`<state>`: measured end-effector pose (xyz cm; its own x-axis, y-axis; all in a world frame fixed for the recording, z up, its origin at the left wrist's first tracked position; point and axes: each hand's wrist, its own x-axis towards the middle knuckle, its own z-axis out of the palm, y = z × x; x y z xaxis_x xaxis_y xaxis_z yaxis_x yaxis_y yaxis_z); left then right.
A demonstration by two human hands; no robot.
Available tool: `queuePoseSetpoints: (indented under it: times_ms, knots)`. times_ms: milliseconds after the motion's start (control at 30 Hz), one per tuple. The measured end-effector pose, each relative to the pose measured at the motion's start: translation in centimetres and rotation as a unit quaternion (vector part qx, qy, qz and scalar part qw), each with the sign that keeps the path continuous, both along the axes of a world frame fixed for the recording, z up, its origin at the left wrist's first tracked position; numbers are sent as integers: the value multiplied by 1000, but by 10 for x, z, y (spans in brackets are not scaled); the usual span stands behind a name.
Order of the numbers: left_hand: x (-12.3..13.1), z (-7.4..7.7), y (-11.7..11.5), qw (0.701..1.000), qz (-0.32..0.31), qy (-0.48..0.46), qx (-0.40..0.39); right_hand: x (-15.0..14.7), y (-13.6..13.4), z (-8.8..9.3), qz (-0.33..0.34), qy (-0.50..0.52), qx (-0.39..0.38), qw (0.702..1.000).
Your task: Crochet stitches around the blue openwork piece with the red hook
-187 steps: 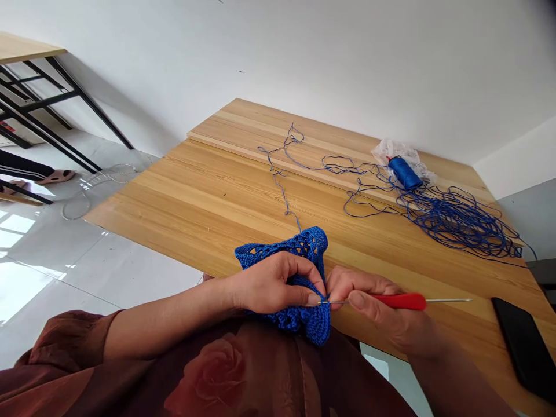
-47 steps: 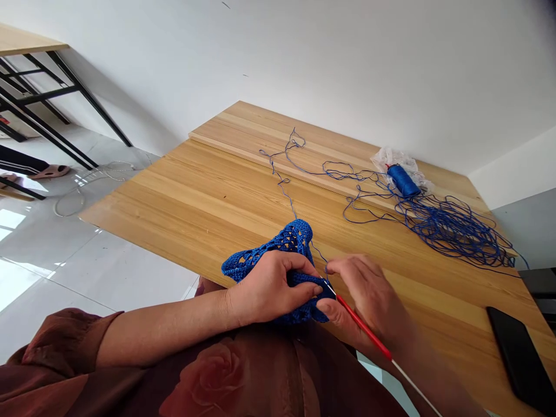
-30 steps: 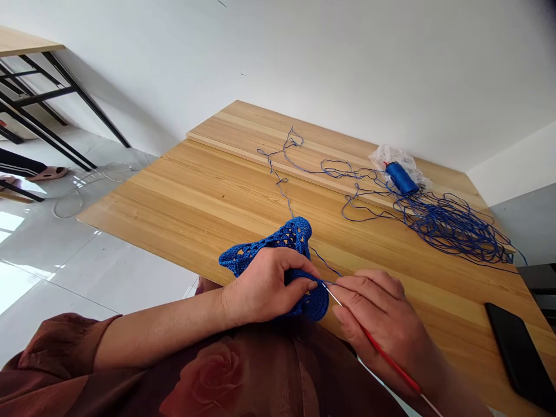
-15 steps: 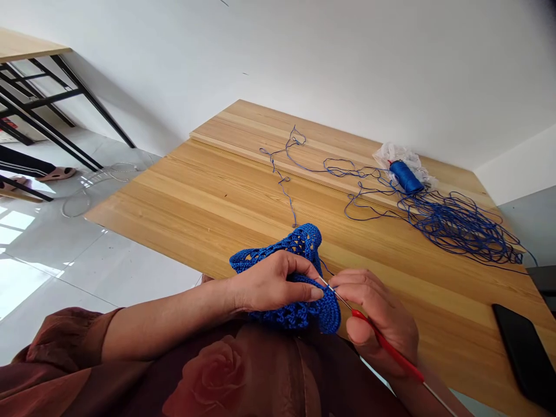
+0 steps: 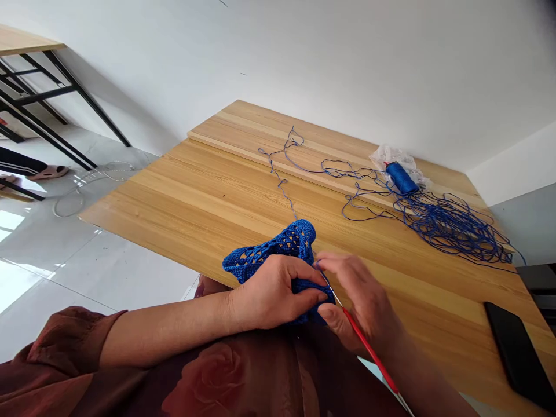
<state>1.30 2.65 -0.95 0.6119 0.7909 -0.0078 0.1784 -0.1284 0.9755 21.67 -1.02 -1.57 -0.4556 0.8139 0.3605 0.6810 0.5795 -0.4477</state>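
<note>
My left hand [image 5: 278, 292] pinches the edge of a blue openwork crochet piece [image 5: 299, 231] between thumb and fingers, over my lap at the table edge. A crochet hook [image 5: 369, 350] with a red handle and metal shaft has its tip at that edge, beside my left fingertips. The handle lies along my right hand [image 5: 365, 301], between thumb and fingers. The right index finger reaches forward by the blue cord near the hook's tip; this hand is slightly blurred. Part of the crochet piece is hidden behind my left hand.
Blue cord [image 5: 452, 229] lies in a loose tangle on the wooden table [image 5: 174, 197], beside a spool [image 5: 402, 178] on clear plastic [image 5: 386, 155]. A black phone [image 5: 519, 350] is at the right. Another person's foot [image 5: 54, 172] shows under a second table [image 5: 30, 40].
My right fingers have lifted and moved left and forward, the index finger stretching toward the hook's tip. The hook now points more steeply, and the crochet piece has shifted slightly left.
</note>
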Motion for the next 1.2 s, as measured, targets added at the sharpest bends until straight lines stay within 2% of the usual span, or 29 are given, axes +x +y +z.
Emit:
queuePoseSetpoints:
  times_ms: [67,200,300,367,600,733,900,967,1067,1133,1200]
  knots:
    - [1,-1,0,1000,4,-11,-17,-5,1,0,-10,22,-24,999]
    - [0,-4,5,991,38,-24,-127,1,-3,8,-71,-35,91,993]
    - [-3,-6,11,983,35,-24,-179,12,-9,16,-34,-72,148,986]
    - [-5,-5,14,983,7,-5,-185,17,-12,19,-2,-74,150,986]
    - [-13,-2,25,987,-84,89,-100,28,-16,19,47,-64,35,996]
    - [-14,-1,28,985,-120,96,-78,28,-19,18,73,-53,-15,996]
    - [-15,1,31,979,-169,95,-66,28,-19,21,97,-48,-21,994]
    - [-16,1,32,977,-183,90,-69,30,-16,25,109,-34,-72,991]
    - [-16,2,31,978,-187,72,-63,35,-10,27,137,55,-190,971]
    - [-15,2,28,982,-174,60,-53,35,-6,23,147,141,-267,942]
    - [-14,3,24,986,-147,60,-43,32,-3,15,127,208,-315,917]
